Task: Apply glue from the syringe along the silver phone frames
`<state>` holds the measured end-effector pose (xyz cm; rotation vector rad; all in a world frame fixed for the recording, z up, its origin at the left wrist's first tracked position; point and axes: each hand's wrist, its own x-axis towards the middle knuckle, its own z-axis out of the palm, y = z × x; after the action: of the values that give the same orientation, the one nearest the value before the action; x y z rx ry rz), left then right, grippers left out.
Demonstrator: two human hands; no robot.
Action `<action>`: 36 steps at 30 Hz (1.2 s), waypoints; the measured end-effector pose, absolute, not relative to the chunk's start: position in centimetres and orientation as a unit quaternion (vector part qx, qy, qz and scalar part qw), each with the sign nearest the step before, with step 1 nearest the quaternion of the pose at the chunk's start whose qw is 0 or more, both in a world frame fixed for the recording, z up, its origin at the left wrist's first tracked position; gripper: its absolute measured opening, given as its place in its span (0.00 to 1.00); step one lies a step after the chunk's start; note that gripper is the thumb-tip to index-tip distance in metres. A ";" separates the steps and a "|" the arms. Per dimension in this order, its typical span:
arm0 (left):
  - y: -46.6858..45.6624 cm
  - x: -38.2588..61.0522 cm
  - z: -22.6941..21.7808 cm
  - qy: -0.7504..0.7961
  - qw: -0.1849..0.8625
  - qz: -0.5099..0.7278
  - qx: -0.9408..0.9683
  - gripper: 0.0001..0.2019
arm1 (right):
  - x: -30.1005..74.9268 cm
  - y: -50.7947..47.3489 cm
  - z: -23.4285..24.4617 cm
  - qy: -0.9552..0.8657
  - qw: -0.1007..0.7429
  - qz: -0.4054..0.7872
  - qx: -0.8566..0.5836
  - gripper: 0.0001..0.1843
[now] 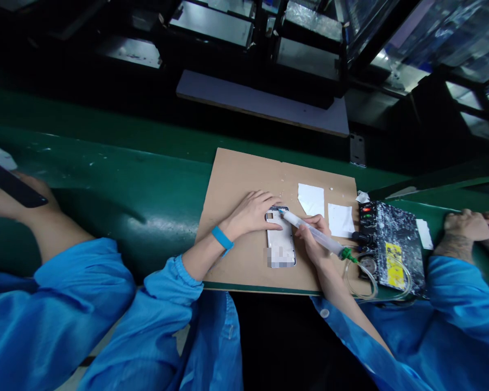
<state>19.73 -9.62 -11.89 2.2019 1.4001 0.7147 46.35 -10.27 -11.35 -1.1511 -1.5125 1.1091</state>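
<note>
A white phone frame [281,241] lies flat on a brown board [236,184]. My left hand [252,213] rests on the frame's upper left corner, fingers spread over it, with a blue band on the wrist. My right hand [314,239] grips a clear syringe dispenser [315,233] like a pen. Its tip touches the frame's top edge near the upper right corner. A thin tube runs from the syringe's green rear end to a black control box [391,239].
Two white paper pieces [312,198] lie on the board right of the frame. A co-worker's arm [32,217] with a dark phone [12,184] is at left; another person's hands [468,228] rest at right. A green conveyor [106,174] runs behind.
</note>
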 end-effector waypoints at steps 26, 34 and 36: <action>-9.8 19.8 -11.8 0.509 0.215 0.262 0.791 0.35 | 46.3 -10.1 -11.1 -0.616 0.442 0.445 -0.476 0.30; -9.7 19.7 -11.9 0.509 0.210 0.262 0.793 0.35 | 46.5 -10.2 -11.2 -0.618 0.444 0.437 -0.479 0.28; -9.7 19.7 -11.9 0.509 0.211 0.261 0.793 0.35 | 46.5 -10.2 -11.2 -0.618 0.445 0.435 -0.480 0.27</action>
<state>19.73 -9.67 -11.88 2.2031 1.4136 0.7245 46.48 -10.18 -11.17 -1.1901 -1.5324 1.0790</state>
